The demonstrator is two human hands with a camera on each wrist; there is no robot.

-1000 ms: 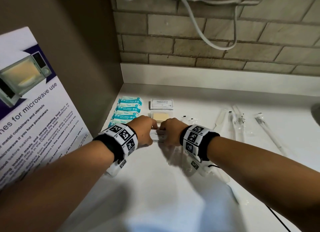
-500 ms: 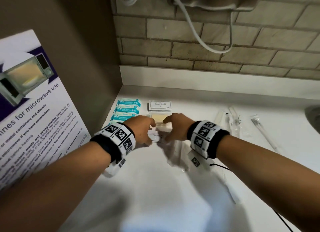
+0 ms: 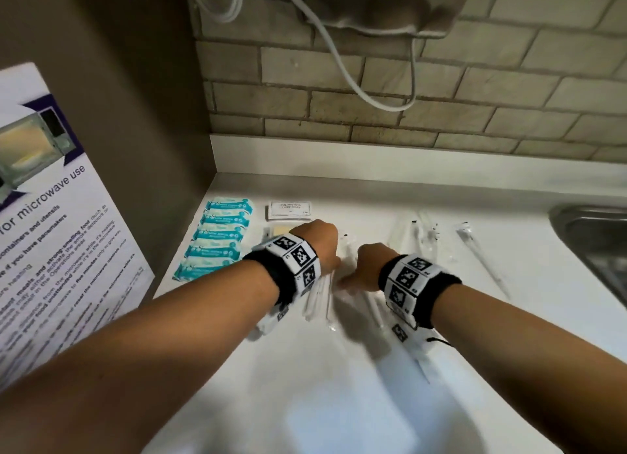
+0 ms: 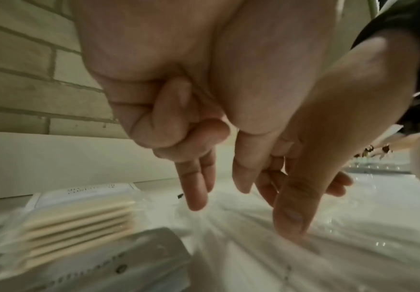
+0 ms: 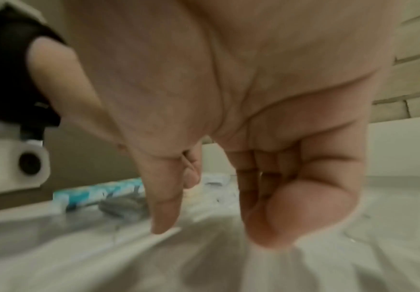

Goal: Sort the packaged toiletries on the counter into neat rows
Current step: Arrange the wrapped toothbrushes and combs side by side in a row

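both hands are shifting right, off the small white sachet they were working at a second ago and onto the clear-wrapped long items lying mid-counter. left hand (image 3: 317, 246) is now hovering over the wrapped toothbrush packets (image 3: 319, 299), two fingers pointing down, the other two curled into the palm, thumb down near the film; whether anything is actually pinched, cannot tell. right hand (image 3: 371, 267) is sitting just beside it, thumb and fingers pointing down onto crinkled clear plastic (image 5: 228, 262), looking like pressing or raking rather than gripping. teal packets (image 3: 220, 236) are already lined up in a column by the left wall, with the white sachet (image 3: 289, 210) and the cotton swab pack (image 4: 78, 221) forming the next column over. more clear-wrapped sticks (image 3: 427, 233) are lying loose and skewed toward the sink (image 3: 590, 236). so my read: second column is looking done and a third row of long items is starting. film is slippery and blurred, so packets may be sliding or fanning out while being squared up.
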